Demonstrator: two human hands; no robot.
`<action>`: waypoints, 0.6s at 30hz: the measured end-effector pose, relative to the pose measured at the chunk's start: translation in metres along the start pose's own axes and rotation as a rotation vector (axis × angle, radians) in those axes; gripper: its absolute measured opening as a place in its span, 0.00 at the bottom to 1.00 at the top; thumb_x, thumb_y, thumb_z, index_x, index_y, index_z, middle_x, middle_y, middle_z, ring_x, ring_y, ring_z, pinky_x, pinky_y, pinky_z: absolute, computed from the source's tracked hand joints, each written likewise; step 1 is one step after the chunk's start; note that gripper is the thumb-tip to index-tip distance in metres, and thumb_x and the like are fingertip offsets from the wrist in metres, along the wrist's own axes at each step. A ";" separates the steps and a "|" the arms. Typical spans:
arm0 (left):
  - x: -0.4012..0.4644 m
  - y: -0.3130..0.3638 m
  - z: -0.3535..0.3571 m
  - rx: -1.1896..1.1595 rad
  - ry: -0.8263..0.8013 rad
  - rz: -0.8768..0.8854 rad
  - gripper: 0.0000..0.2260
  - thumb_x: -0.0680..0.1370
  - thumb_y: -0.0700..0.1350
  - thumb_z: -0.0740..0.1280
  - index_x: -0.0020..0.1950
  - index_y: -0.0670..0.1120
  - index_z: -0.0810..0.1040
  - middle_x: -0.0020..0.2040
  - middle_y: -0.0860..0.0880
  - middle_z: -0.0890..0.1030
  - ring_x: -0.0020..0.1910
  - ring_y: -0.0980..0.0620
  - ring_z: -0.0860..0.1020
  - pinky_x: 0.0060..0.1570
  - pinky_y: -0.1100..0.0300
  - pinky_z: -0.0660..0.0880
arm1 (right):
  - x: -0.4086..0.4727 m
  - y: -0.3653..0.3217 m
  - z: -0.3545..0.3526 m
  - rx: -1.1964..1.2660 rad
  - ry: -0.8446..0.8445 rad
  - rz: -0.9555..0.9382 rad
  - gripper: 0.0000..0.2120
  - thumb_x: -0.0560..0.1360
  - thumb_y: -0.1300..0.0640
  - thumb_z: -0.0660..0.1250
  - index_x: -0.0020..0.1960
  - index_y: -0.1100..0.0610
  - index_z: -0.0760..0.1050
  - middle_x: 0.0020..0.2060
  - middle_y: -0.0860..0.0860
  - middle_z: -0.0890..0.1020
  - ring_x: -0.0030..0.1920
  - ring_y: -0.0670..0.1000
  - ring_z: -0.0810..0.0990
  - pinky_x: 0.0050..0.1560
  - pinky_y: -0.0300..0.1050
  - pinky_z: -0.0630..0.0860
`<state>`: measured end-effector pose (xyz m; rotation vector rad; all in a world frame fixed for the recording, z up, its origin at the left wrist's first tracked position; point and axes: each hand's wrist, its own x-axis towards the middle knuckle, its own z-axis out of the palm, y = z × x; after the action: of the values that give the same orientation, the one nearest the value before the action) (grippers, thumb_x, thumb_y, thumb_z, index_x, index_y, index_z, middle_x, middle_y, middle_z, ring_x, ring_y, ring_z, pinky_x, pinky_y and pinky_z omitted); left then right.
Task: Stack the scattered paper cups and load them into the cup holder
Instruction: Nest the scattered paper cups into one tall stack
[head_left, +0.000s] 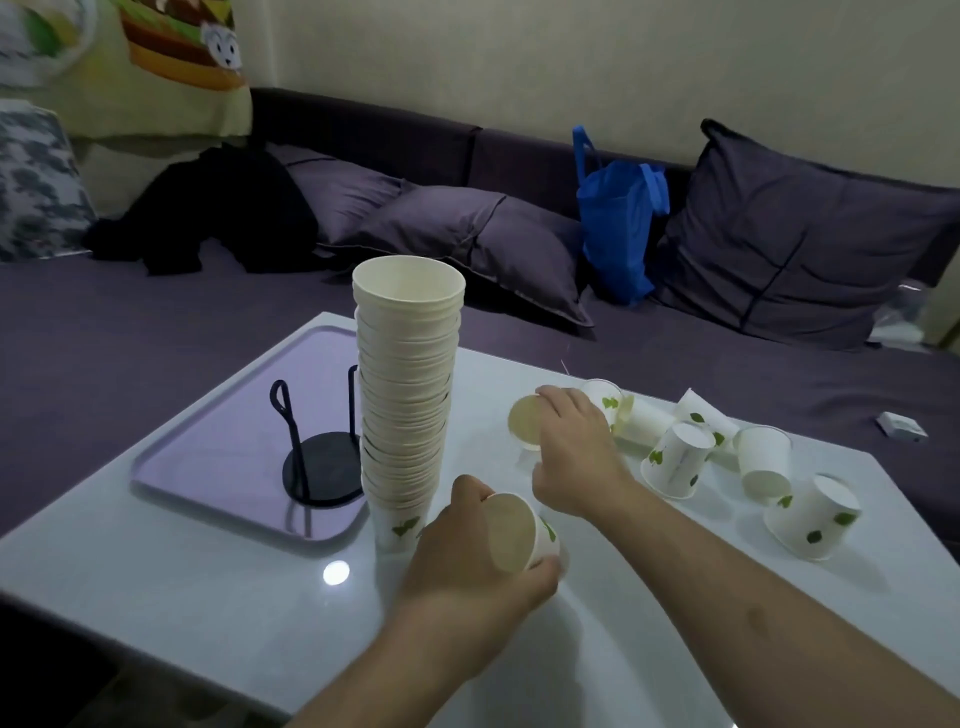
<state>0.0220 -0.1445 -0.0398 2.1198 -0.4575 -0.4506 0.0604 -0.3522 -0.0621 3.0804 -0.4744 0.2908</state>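
A tall stack of white paper cups (408, 384) stands upright on the white table, its bottom cup showing green leaf prints. My left hand (467, 566) grips a single paper cup (514, 532) tilted on its side, just right of the stack's base. My right hand (576, 452) is closed over another cup (525, 427) lying on its side, mouth toward me. Several loose cups (675, 457) lie scattered to the right, most tipped over. The black wire cup holder (317, 457) stands empty on a purple tray (218, 447), left of the stack.
The white table (208, 597) sits in front of a purple sofa with cushions (467, 239), a blue bag (618, 228) and dark clothing (218, 208). A small white box (900, 426) lies on the sofa beyond the table's right edge.
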 end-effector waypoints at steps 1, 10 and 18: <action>0.000 -0.001 -0.001 0.007 -0.002 0.009 0.24 0.67 0.63 0.75 0.53 0.59 0.65 0.49 0.57 0.77 0.47 0.61 0.76 0.40 0.59 0.72 | -0.006 0.001 -0.004 0.041 0.043 0.001 0.38 0.71 0.56 0.74 0.78 0.59 0.64 0.77 0.51 0.66 0.76 0.57 0.65 0.80 0.49 0.61; -0.031 0.011 -0.007 -0.048 -0.001 0.222 0.37 0.74 0.58 0.72 0.77 0.75 0.56 0.64 0.64 0.64 0.55 0.63 0.75 0.57 0.63 0.75 | -0.088 -0.001 -0.066 0.735 0.447 0.231 0.24 0.73 0.52 0.81 0.62 0.50 0.71 0.57 0.44 0.74 0.55 0.47 0.77 0.53 0.34 0.76; -0.061 0.037 -0.044 -0.322 0.189 0.401 0.32 0.68 0.55 0.80 0.66 0.70 0.67 0.57 0.67 0.77 0.55 0.62 0.78 0.54 0.58 0.80 | -0.141 -0.025 -0.146 1.339 0.460 0.210 0.38 0.67 0.56 0.83 0.72 0.41 0.71 0.56 0.51 0.83 0.49 0.46 0.87 0.45 0.40 0.85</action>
<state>-0.0152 -0.1042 0.0238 1.6871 -0.6368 -0.0829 -0.0904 -0.2802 0.0562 3.8100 -0.8063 1.9854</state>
